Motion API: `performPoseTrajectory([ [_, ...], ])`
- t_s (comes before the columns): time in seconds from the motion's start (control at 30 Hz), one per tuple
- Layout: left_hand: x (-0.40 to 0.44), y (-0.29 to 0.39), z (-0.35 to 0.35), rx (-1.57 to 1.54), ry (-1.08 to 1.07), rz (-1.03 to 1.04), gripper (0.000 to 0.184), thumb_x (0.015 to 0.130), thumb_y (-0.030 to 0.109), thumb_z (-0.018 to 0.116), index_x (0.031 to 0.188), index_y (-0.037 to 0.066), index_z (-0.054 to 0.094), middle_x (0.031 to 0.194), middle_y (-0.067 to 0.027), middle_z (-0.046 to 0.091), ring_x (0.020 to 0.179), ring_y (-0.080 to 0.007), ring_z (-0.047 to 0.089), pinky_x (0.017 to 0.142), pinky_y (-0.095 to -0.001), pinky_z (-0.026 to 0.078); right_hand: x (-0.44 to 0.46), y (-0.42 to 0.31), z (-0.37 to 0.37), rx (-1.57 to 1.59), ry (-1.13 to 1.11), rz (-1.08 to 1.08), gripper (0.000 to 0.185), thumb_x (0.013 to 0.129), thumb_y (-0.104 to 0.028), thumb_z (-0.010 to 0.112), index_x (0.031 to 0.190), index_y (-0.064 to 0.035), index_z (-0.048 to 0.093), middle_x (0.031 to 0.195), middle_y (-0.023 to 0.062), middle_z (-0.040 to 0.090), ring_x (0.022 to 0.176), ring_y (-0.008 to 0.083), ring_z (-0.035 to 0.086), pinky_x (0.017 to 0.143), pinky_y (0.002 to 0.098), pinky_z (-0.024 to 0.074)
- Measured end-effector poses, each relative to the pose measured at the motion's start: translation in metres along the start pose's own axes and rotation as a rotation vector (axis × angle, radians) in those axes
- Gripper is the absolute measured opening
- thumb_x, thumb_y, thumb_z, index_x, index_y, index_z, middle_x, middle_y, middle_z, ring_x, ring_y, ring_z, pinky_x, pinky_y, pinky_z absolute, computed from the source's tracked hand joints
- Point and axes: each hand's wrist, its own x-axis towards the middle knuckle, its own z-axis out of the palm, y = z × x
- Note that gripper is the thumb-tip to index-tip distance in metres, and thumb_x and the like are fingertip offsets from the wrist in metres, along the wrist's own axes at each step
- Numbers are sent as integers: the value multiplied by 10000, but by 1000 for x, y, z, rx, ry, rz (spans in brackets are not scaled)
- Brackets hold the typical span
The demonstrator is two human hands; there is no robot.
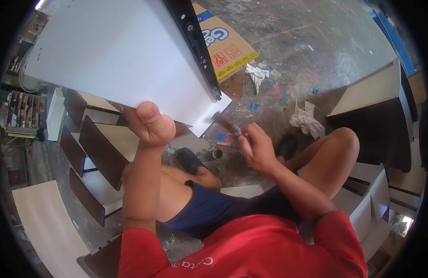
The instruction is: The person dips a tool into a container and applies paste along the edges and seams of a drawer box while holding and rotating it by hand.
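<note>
My left hand [153, 124] grips the lower edge of a large white panel [112, 55], its thumb on the face. A black metal rail [195, 51] runs along the panel's right edge. In my right hand [256, 147] is a small brush-like tool [227, 124], blurred, its dark end close to the panel's lower right corner. Under that corner lies a white sheet [207, 121]. The fingers of my right hand are closed round the tool's handle.
A cardboard box [228, 46] stands beyond the panel. Dark-fronted drawers [100, 146] are at the left, and a dark cabinet piece [376, 120] is at the right. White rags [306, 119], blue scraps and a small cup [217, 154] lie on the floor.
</note>
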Motion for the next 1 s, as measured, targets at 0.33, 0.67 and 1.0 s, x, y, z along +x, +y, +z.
performPoseTrajectory([
  [0.33,-2,-4,2,4,42,-2,647,1121,535,414,1223,-86,561,1134,-137,628,1008,-216,609,897,-347,505,13,22,-7,43,131,104,154,1001,-127,628,1117,-26,629,951,175,601,843,369,635,769,426,516],
  [0.67,-4,-1,-1,14,19,4,561,1127,510,412,915,-3,490,901,-56,537,805,-159,497,741,-302,459,19,25,-12,161,114,329,184,1069,-197,587,1156,-40,629,896,152,623,790,241,616,729,393,501],
  [1.0,-3,0,-1,-51,-17,-13,563,1124,481,451,1223,-68,523,1129,-116,595,990,-177,570,904,-316,485,1,26,13,690,-73,275,290,1159,-243,408,1193,-38,610,917,-22,504,860,79,445,790,261,421],
])
